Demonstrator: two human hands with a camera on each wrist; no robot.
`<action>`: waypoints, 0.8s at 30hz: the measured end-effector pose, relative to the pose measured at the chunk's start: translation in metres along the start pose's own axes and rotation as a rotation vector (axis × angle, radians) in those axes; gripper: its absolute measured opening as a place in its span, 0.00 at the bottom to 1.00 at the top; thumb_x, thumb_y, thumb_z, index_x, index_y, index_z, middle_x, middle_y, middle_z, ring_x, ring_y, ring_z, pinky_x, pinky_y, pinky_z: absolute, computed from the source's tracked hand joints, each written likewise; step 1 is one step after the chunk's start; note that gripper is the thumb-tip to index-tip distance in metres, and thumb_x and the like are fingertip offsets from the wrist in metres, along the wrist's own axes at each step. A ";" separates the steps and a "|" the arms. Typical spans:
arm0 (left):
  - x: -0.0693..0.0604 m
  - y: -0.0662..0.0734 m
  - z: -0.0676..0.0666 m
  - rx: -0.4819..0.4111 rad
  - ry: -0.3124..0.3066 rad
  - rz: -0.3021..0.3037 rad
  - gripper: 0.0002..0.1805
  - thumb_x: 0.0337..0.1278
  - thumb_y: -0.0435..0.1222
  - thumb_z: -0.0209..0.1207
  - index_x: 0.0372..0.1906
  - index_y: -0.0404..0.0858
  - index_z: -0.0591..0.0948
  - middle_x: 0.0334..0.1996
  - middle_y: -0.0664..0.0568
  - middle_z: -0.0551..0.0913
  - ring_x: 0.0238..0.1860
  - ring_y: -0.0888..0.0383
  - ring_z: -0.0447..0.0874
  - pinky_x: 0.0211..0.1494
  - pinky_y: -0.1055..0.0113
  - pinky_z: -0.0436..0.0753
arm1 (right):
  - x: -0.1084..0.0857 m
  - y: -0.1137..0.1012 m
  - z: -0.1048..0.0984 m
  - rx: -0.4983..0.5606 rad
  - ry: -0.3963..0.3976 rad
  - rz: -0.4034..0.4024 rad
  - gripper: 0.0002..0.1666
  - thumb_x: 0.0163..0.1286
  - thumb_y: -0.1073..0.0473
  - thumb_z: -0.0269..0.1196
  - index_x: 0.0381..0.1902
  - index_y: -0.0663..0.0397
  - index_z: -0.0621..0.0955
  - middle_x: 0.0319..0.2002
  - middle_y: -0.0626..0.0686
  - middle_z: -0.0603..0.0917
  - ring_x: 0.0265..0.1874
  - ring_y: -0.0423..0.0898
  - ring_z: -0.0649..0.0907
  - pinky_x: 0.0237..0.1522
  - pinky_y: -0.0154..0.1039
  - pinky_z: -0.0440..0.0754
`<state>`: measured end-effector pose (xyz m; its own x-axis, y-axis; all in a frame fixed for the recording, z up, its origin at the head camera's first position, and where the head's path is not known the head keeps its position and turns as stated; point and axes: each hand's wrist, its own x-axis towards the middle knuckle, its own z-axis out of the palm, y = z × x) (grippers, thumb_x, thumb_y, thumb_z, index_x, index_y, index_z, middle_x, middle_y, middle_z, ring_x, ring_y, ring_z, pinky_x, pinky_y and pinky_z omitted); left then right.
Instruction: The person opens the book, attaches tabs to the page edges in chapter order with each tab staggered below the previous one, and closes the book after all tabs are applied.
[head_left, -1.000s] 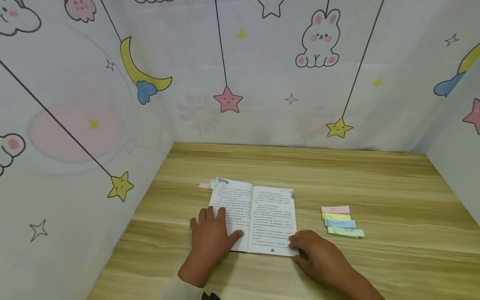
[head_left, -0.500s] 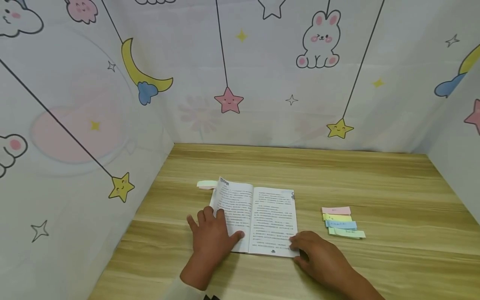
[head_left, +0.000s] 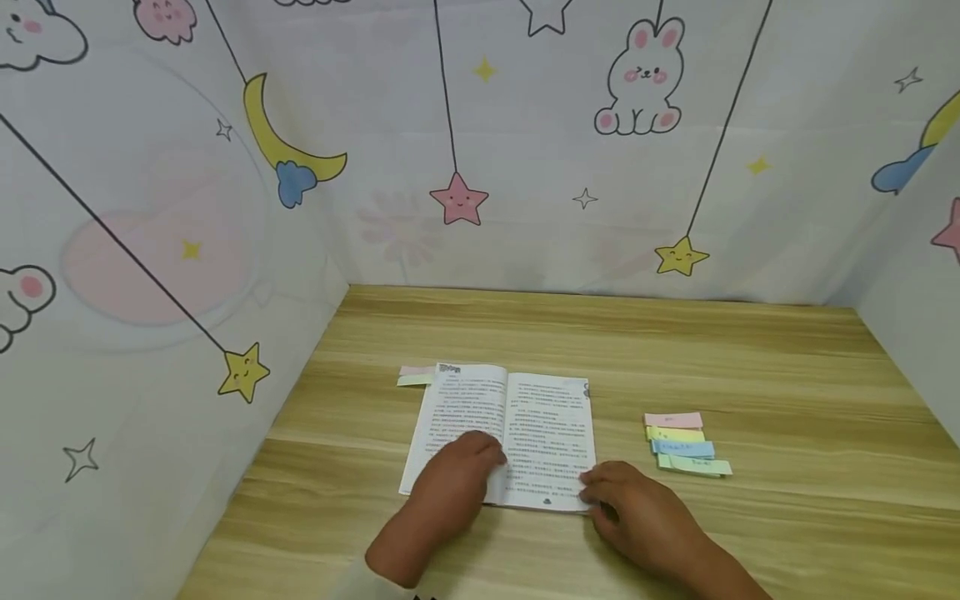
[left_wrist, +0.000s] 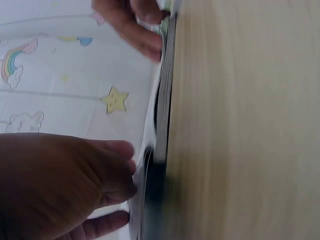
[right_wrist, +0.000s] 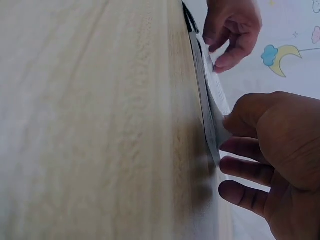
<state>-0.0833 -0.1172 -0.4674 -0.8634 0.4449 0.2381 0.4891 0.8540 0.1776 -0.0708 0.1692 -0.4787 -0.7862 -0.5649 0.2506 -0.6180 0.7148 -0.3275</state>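
Observation:
An open book (head_left: 547, 433) with printed pages lies flat on the wooden table. The left hand (head_left: 453, 483) is over the lower part of its left page near the spine, fingers bent loosely toward the fold; the left wrist view shows this hand (left_wrist: 65, 185) beside the pages. At the lower right edge of the book rests the right hand (head_left: 645, 517), thumb and fingers at the page edge. In the right wrist view the right hand (right_wrist: 280, 155) has its thumb and forefinger at the edge of the pages. Pink and pale green tabs (head_left: 416, 376) stick out from the book's upper left edge.
Several coloured paper strips, pink, yellow, blue and green (head_left: 682, 448), lie overlapped on the table (head_left: 600, 333) right of the book. A white cloth backdrop (head_left: 525, 250) with cartoon stars, a moon and a rabbit stands behind and at both sides.
The left hand has moved right from the book's left edge to near the spine. The left page's raised top corner has settled lower, and the tabs have shifted. The right hand has stayed at its edge.

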 end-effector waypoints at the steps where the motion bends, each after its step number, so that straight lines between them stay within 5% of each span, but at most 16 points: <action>1: 0.000 0.004 0.000 -0.005 -0.016 0.052 0.14 0.53 0.25 0.67 0.42 0.43 0.87 0.48 0.55 0.83 0.57 0.55 0.78 0.59 0.61 0.81 | 0.000 0.000 0.000 -0.004 0.007 -0.013 0.09 0.58 0.62 0.74 0.39 0.49 0.89 0.50 0.45 0.85 0.52 0.45 0.84 0.51 0.44 0.85; 4: -0.001 0.015 0.003 -0.006 -0.086 0.110 0.12 0.55 0.28 0.65 0.39 0.48 0.88 0.47 0.59 0.84 0.57 0.57 0.77 0.60 0.59 0.80 | 0.001 0.001 -0.001 -0.013 0.025 -0.055 0.10 0.59 0.64 0.73 0.39 0.50 0.90 0.50 0.46 0.86 0.52 0.46 0.84 0.51 0.45 0.85; 7: -0.001 0.025 0.005 -0.013 -0.152 0.064 0.06 0.60 0.39 0.67 0.41 0.50 0.88 0.50 0.59 0.82 0.60 0.56 0.75 0.65 0.50 0.76 | 0.002 0.002 0.000 -0.021 0.034 -0.065 0.11 0.62 0.64 0.72 0.43 0.50 0.88 0.48 0.46 0.86 0.50 0.45 0.84 0.50 0.44 0.85; 11: 0.001 0.032 0.007 -0.003 -0.208 0.023 0.13 0.60 0.51 0.70 0.43 0.50 0.86 0.53 0.59 0.81 0.64 0.56 0.73 0.67 0.40 0.72 | 0.004 0.001 0.000 -0.036 0.054 -0.059 0.12 0.64 0.63 0.72 0.46 0.50 0.86 0.46 0.47 0.85 0.48 0.45 0.84 0.48 0.44 0.86; 18: 0.005 0.033 0.002 0.034 -0.201 0.035 0.09 0.59 0.48 0.71 0.41 0.51 0.89 0.50 0.60 0.83 0.60 0.57 0.76 0.65 0.42 0.75 | 0.008 0.002 -0.003 -0.088 0.101 -0.142 0.11 0.59 0.64 0.75 0.39 0.49 0.87 0.41 0.44 0.85 0.44 0.42 0.84 0.46 0.40 0.86; 24: 0.006 0.031 -0.001 -0.008 -0.192 0.039 0.06 0.61 0.46 0.70 0.40 0.51 0.90 0.48 0.60 0.84 0.57 0.58 0.78 0.62 0.45 0.77 | 0.010 0.001 -0.009 -0.084 0.131 -0.123 0.10 0.62 0.63 0.74 0.40 0.48 0.86 0.41 0.42 0.84 0.44 0.40 0.84 0.45 0.40 0.86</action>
<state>-0.0730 -0.0887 -0.4599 -0.8510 0.5219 0.0583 0.5232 0.8331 0.1796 -0.0791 0.1685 -0.4681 -0.6953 -0.5958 0.4020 -0.7036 0.6784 -0.2114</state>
